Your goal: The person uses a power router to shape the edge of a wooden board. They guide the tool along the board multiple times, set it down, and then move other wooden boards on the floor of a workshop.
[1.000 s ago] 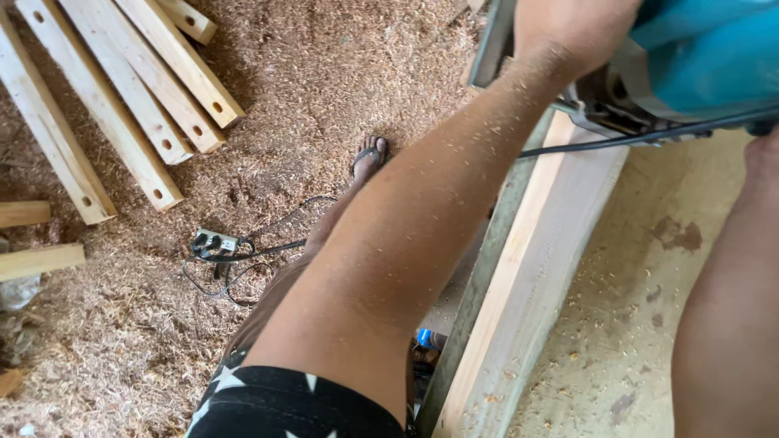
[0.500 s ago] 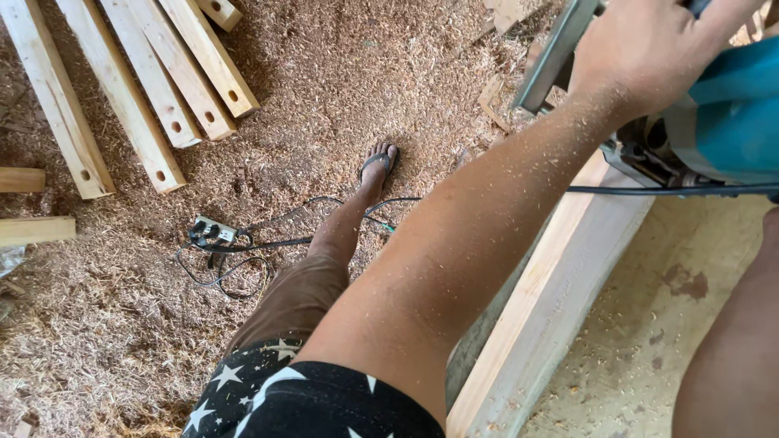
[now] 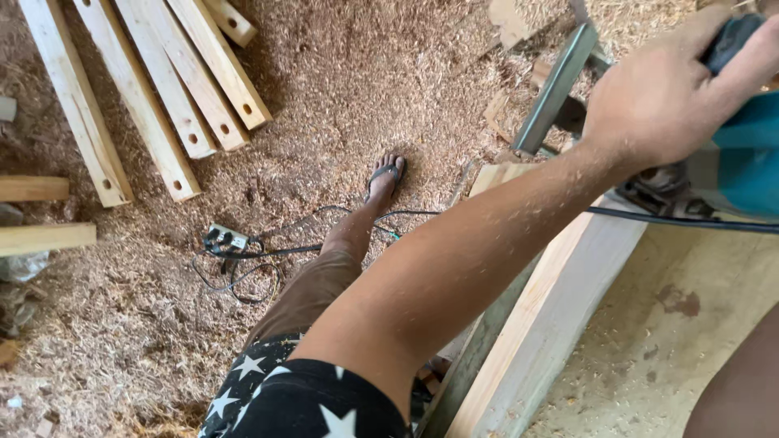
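Note:
My left hand [image 3: 665, 97] is closed over the dark front grip of a teal power tool [image 3: 742, 162] at the top right. The tool rests on a long pale wooden beam [image 3: 552, 308] that runs from the lower middle up to the right. A black cord [image 3: 690, 219] leaves the tool's side across the beam. My left forearm, dusted with sawdust, crosses the middle of the view. Only my right forearm [image 3: 734, 389] shows, at the bottom right corner; its hand is out of frame.
Several pale slats with drilled holes [image 3: 146, 105] lie on the sawdust-covered floor at top left. A power strip [image 3: 227, 238] with tangled black cables lies near my sandalled foot [image 3: 385, 174]. A grey metal bar [image 3: 556, 89] slants by the beam's far end. The dusty bench top [image 3: 682, 349] lies right of the beam.
My left hand and the tool have shifted right and lower in the view. The view has tilted, so the foot, the beam's far end and the metal bar now show.

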